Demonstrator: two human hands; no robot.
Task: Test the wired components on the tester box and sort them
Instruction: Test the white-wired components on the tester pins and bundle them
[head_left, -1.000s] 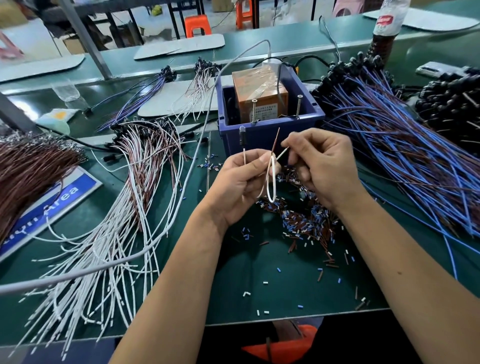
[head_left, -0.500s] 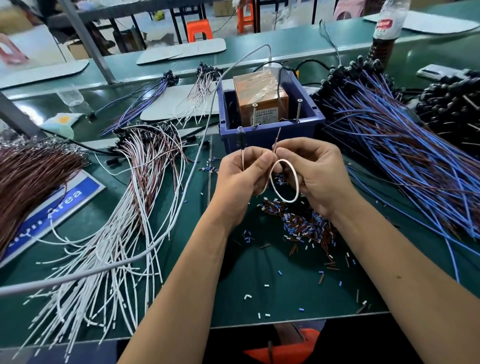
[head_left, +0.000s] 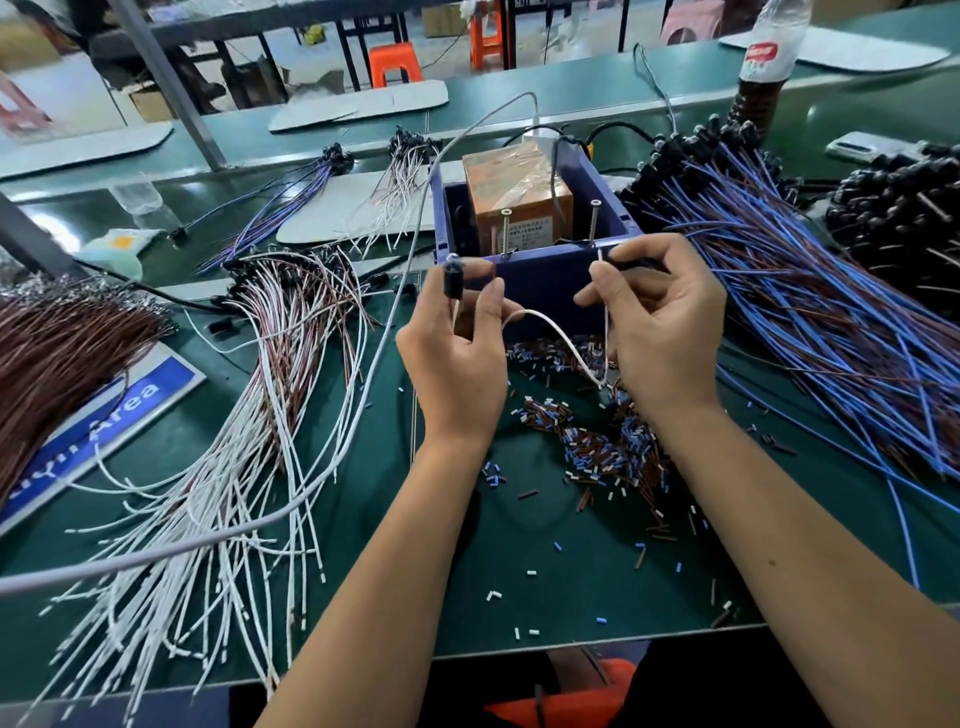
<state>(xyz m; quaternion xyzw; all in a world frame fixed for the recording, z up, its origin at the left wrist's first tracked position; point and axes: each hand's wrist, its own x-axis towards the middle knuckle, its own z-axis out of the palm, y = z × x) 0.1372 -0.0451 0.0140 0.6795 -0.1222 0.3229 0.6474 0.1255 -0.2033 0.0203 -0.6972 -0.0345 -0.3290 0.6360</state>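
Note:
A blue tester box (head_left: 540, 280) stands at the table's middle, with an orange block inside and two upright screws (head_left: 505, 231) at its front wall. My left hand (head_left: 457, 353) pinches the black head of a wired component (head_left: 453, 278) just left of the box's front. My right hand (head_left: 660, 322) pinches the white wire's bare end close to the right screw (head_left: 594, 221); whether they touch is unclear. The white wire (head_left: 561, 338) sags between both hands.
A fan of white and brown wired components (head_left: 234, 441) lies to the left, dark brown wires (head_left: 57, 353) at the far left, and blue wired components (head_left: 810, 312) to the right. Cut insulation bits (head_left: 597, 441) litter the green mat. A grey cable (head_left: 363, 364) crosses the table.
My hands have moved apart and up toward the box's front wall. The white wire's tight loop has opened into a sagging arc. My right hand now holds its end by the right screw.

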